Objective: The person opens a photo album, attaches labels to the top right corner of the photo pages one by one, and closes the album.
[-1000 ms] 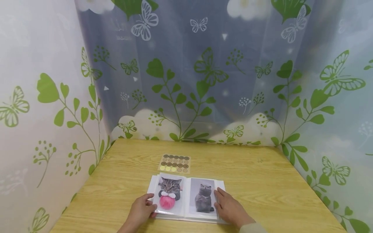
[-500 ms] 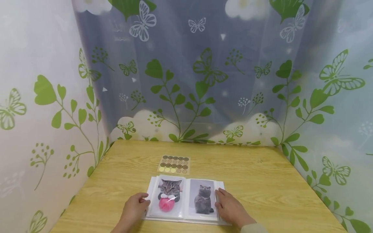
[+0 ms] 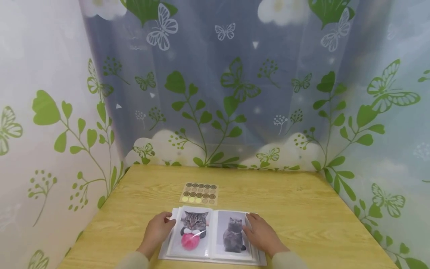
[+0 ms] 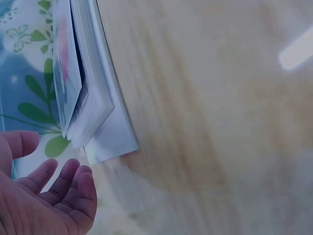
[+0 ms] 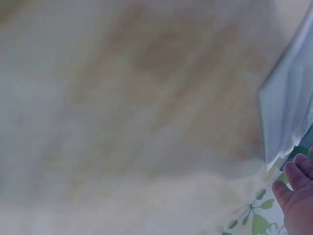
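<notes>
Album point(image 3: 211, 239) on table point(image 3: 302, 220), between hands point(image 3: 156, 232) point(image 3: 264, 235); sticker sheet point(image 3: 199, 193) behind album; curtain point(image 3: 201, 48) behind table.

The left sleeve point(image 3: 133, 260) and right sleeve point(image 3: 289, 260) are both plain, pale beige cloth, faintly greenish.

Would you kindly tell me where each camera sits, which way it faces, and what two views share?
Head: worn on the head, facing forward and down at photo album, dotted sheet, table and leafy backdrop; left hand, right hand and sleeves show.
Left wrist: on that wrist, facing the album's edge and table; left hand at lower left.
Right wrist: on that wrist, facing blurred table, album at right; part of right hand at lower right.
Both wrist views share album, table and backdrop.
</notes>
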Motion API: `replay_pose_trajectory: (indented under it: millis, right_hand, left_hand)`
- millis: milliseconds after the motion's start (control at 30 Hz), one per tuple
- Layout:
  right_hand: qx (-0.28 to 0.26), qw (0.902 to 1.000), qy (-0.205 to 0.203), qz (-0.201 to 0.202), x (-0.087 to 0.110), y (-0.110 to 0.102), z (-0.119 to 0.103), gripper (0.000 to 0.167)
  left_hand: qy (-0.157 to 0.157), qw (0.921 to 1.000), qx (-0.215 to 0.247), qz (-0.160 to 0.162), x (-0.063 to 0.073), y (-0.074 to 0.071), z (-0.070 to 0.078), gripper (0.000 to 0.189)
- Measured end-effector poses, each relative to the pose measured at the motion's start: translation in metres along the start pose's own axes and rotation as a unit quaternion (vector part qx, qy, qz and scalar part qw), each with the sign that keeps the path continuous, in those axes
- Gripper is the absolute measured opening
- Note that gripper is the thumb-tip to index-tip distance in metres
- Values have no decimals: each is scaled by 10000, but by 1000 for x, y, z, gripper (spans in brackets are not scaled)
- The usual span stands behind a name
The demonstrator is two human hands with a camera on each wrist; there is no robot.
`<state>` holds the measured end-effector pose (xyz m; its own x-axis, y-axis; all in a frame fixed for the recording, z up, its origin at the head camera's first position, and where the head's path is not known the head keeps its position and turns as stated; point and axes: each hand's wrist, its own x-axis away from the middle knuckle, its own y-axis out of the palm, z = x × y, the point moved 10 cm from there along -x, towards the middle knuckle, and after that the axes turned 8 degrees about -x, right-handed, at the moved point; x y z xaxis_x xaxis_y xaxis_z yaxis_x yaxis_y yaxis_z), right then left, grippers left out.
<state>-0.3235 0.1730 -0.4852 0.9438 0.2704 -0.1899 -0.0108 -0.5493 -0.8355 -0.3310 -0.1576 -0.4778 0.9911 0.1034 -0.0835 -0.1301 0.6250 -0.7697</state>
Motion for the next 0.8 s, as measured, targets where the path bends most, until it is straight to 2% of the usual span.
replay_pose_trajectory:
  millis: [133, 267, 533, 800]
  right_hand:
    - [-25, 10000, 43, 54, -11, 1, -3, 50]
    - [-93, 9998, 187, 2, -22, 2, -5, 51]
    - [-476, 9969, 611, -95, -51, 7, -6, 50]
    - [-379, 9985, 362, -154, -84, 22, -23, 48]
  left_hand:
    - [-48, 9998, -208, 3, -11, 1, 2, 41]
    - [99, 9989, -450, 119, -22, 1, 9, 43]
    - [229, 9981, -511, 272, -47, 4, 27, 46]
    - [268, 9953, -919, 167, -73, 12, 30, 48]
